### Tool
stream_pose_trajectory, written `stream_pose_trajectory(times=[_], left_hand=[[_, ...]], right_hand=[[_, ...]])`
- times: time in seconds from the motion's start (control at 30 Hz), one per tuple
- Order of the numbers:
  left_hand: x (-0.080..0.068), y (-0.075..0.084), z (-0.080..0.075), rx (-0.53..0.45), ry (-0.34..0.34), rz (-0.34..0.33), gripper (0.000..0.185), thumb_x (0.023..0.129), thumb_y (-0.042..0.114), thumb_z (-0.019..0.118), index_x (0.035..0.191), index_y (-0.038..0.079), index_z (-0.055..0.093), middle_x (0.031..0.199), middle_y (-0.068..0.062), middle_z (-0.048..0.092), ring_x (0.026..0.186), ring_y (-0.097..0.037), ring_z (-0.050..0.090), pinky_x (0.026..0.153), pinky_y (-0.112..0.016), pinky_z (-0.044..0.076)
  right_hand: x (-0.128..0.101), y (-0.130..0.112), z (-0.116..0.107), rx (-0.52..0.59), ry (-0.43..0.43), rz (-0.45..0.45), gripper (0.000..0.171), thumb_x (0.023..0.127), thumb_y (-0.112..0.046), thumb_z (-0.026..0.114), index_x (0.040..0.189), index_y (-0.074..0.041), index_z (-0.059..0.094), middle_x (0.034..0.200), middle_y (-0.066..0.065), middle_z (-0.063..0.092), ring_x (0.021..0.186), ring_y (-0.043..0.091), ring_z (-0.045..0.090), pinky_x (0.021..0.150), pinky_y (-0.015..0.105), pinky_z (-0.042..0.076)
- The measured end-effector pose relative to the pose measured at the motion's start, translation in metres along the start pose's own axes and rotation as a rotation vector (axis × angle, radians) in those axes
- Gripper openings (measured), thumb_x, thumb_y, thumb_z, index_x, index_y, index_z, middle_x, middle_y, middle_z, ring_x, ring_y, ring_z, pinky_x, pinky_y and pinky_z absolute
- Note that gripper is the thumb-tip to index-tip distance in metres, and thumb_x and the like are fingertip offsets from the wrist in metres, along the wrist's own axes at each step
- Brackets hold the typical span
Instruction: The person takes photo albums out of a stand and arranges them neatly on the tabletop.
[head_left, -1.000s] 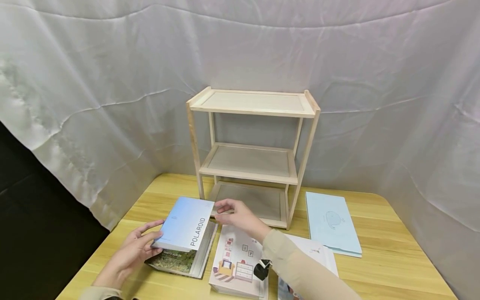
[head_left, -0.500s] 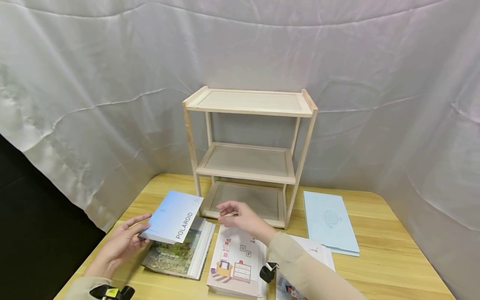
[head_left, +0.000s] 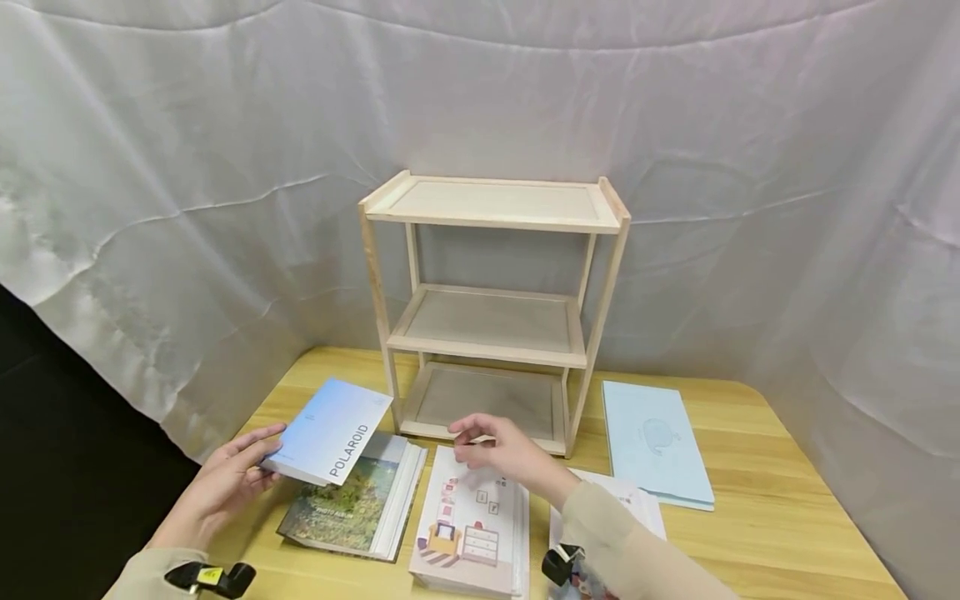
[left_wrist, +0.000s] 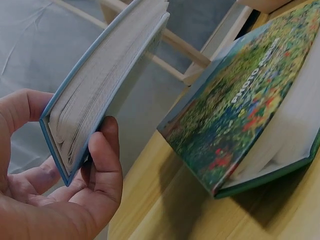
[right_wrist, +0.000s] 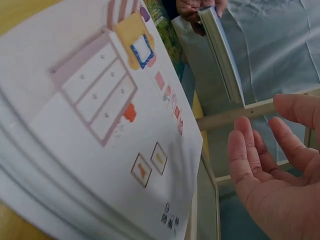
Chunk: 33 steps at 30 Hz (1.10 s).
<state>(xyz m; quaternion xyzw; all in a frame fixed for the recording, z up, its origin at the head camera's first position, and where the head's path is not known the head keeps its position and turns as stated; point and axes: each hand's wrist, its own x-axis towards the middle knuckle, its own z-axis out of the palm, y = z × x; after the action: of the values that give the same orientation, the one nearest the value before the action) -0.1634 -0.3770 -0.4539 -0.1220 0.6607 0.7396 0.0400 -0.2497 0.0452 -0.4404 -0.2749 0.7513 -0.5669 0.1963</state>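
A blue-and-white photo album [head_left: 330, 432] marked POLAROID is held up by my left hand [head_left: 225, 479], which pinches its left edge between thumb and fingers. In the left wrist view the thumb lies on one cover and fingers on the other, the page edges showing between. Beneath it on the table lies a thicker photo album [head_left: 352, 500] with a flowery garden cover. My right hand [head_left: 510, 454] hovers over the top end of a white album [head_left: 468, 525] with a drawn chair and drawers. Its fingers are loosely bent and hold nothing in the right wrist view.
Behind the albums stands a three-tier wooden shelf [head_left: 487, 354]. A light-blue whale-print booklet [head_left: 656, 442] lies on the wooden table [head_left: 780, 492] at the right. Another white album [head_left: 626, 500] is partly hidden by my right forearm. A grey curtain [head_left: 495, 100] hangs behind.
My left hand has carried the POLAROID album leftward, uncovering more of the garden-cover album. My right hand has come away from the POLAROID album's edge and moved right.
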Motion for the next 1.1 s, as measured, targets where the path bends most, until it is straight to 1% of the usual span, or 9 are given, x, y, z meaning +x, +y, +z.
stream_pose_trajectory(times=[0.13,0.17,0.4,0.6,0.77,0.83,0.9,1.03,1.1], left_hand=[[0.001,-0.001,-0.004,0.002,-0.001,0.000,0.028,0.110,0.017,0.060,0.106,0.040,0.075,0.110,0.006,0.064,0.085,-0.010,0.067,0.075,-0.023,0.058],[0.002,-0.001,-0.005,-0.001,0.008,-0.001,0.028,0.110,0.017,0.060,0.105,0.040,0.076,0.110,0.006,0.065,0.085,-0.010,0.067,0.074,-0.023,0.058],[0.005,-0.002,-0.012,-0.014,0.033,-0.013,0.033,0.111,0.017,0.059,0.099,0.042,0.077,0.104,0.008,0.067,0.085,-0.009,0.066,0.075,-0.023,0.058],[0.013,0.000,-0.016,-0.048,0.037,0.005,0.031,0.110,0.016,0.060,0.098,0.039,0.078,0.103,0.012,0.067,0.087,-0.009,0.065,0.074,-0.023,0.057],[0.028,0.007,-0.013,-0.057,0.047,0.000,0.024,0.109,0.019,0.062,0.099,0.036,0.075,0.103,0.011,0.066,0.087,-0.009,0.065,0.074,-0.023,0.057],[0.036,0.009,-0.010,-0.050,0.051,-0.003,0.020,0.109,0.020,0.064,0.100,0.035,0.073,0.104,0.011,0.064,0.088,-0.009,0.064,0.074,-0.024,0.057],[0.044,0.011,-0.005,-0.035,0.053,0.000,0.018,0.109,0.020,0.064,0.102,0.034,0.072,0.106,0.010,0.062,0.089,-0.009,0.063,0.075,-0.024,0.057],[0.061,0.014,0.004,-0.023,0.068,0.008,0.014,0.108,0.019,0.065,0.105,0.031,0.071,0.104,0.009,0.061,0.089,-0.008,0.062,0.075,-0.022,0.058],[0.070,0.015,0.008,-0.020,0.079,0.007,0.009,0.108,0.019,0.066,0.111,0.027,0.069,0.103,0.009,0.061,0.088,-0.008,0.062,0.076,-0.022,0.058]], right_hand=[[-0.011,0.003,-0.006,0.017,-0.005,-0.004,0.037,0.103,-0.014,0.071,0.138,-0.001,0.064,0.131,0.028,0.065,0.106,0.018,0.070,0.097,0.035,0.064],[-0.013,0.004,-0.008,0.020,0.000,-0.002,0.037,0.103,-0.013,0.071,0.137,-0.001,0.064,0.132,0.028,0.064,0.106,0.017,0.070,0.097,0.036,0.064],[-0.025,0.011,-0.020,0.047,0.038,0.025,0.036,0.101,-0.011,0.072,0.136,-0.004,0.065,0.126,0.017,0.067,0.106,0.019,0.071,0.097,0.040,0.064],[-0.037,0.016,-0.030,0.051,0.041,0.026,0.039,0.101,-0.013,0.072,0.138,-0.004,0.064,0.127,0.015,0.067,0.109,0.020,0.071,0.097,0.039,0.064],[-0.047,0.017,-0.035,0.061,0.024,0.028,0.040,0.103,-0.014,0.070,0.140,-0.003,0.062,0.137,0.027,0.062,0.112,0.021,0.068,0.095,0.030,0.063],[-0.051,0.017,-0.036,0.064,0.015,0.035,0.041,0.103,-0.015,0.070,0.142,-0.003,0.061,0.141,0.029,0.060,0.113,0.023,0.068,0.095,0.029,0.062],[-0.055,0.017,-0.039,0.065,0.017,0.038,0.042,0.104,-0.017,0.069,0.142,-0.002,0.060,0.142,0.027,0.061,0.116,0.028,0.068,0.097,0.031,0.063],[-0.062,0.016,-0.045,0.063,0.038,0.029,0.042,0.106,-0.020,0.068,0.142,0.001,0.060,0.141,0.024,0.063,0.122,0.039,0.068,0.102,0.041,0.063],[-0.066,0.016,-0.048,0.070,0.044,0.023,0.041,0.107,-0.019,0.066,0.141,0.003,0.060,0.140,0.026,0.063,0.123,0.042,0.068,0.104,0.046,0.061]])
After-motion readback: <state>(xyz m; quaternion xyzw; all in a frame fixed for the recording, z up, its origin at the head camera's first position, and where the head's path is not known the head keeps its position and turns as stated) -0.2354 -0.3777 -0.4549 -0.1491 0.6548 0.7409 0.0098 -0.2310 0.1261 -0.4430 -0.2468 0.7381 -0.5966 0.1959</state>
